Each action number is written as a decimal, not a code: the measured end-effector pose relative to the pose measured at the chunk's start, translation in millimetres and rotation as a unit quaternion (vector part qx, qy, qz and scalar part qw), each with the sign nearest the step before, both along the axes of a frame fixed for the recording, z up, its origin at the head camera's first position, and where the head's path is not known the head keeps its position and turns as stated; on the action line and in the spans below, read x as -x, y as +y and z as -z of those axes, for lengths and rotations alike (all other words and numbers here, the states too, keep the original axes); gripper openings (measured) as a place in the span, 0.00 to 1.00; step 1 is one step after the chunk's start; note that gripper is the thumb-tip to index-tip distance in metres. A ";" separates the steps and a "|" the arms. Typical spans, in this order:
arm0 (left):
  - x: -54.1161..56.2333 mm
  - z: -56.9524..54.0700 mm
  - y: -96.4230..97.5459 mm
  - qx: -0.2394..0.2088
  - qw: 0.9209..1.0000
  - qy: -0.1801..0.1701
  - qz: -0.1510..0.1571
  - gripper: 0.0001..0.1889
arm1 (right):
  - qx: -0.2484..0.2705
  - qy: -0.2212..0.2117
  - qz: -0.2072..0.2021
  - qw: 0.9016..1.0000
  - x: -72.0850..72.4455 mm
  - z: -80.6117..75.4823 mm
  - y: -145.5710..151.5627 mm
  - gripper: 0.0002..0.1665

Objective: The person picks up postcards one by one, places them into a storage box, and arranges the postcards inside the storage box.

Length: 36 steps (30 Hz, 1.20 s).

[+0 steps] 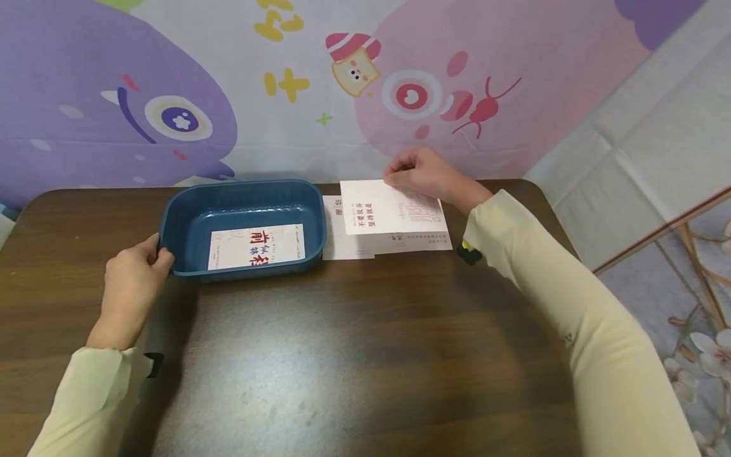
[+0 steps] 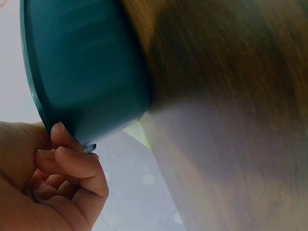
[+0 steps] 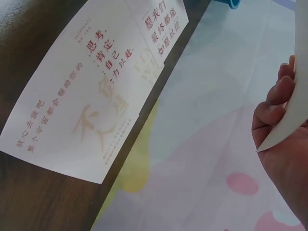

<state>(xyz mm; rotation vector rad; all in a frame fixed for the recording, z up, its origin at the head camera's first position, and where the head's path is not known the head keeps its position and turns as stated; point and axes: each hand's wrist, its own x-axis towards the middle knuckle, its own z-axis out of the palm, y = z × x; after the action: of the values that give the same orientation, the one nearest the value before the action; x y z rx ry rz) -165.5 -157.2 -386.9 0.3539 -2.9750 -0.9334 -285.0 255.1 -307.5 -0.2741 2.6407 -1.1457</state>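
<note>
My left hand point(image 1: 134, 279) grips the left rim of a dark blue rectangular basin point(image 1: 245, 190). The left wrist view shows the fingers of that hand point(image 2: 67, 178) curled at the rim of the basin point(image 2: 86, 67). Inside the basin lies a white card point(image 1: 228, 251) with large red characters. With thumb and fingers my right hand point(image 1: 425, 172) pinches the top edge of another white printed card point(image 1: 371, 216), held over other cards point(image 1: 354, 246) on the table. In the right wrist view the held card point(image 3: 298, 72) covers part of my right hand point(image 3: 284, 139).
A dark wooden table point(image 1: 365, 355) carries everything. Cartoon-printed cloth point(image 1: 285, 127) hangs right behind its back edge, and a flower-patterned cloth point(image 1: 657, 298) is on the right. The cards on the table point(image 3: 91, 96) overlap each other beside the basin.
</note>
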 end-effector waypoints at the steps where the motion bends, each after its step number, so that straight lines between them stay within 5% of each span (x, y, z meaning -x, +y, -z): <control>1: 0.0 -0.2 0.0 0.000 1.000 0.000 0.000 0.26 | 0.001 0.002 -0.002 1.000 0.2 -0.4 -1.3 0.12; 36: -1.0 -2.2 -0.7 0.003 1.000 0.003 -0.001 0.26 | -0.015 0.006 -0.040 0.999 4.5 -15.9 -36.4 0.11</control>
<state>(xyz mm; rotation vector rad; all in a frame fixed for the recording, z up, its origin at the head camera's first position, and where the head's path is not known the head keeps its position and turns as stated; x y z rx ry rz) -164.4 -157.9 -384.7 0.3541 -2.9710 -0.9230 -289.5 218.7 -291.6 -0.3776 2.6288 -1.0806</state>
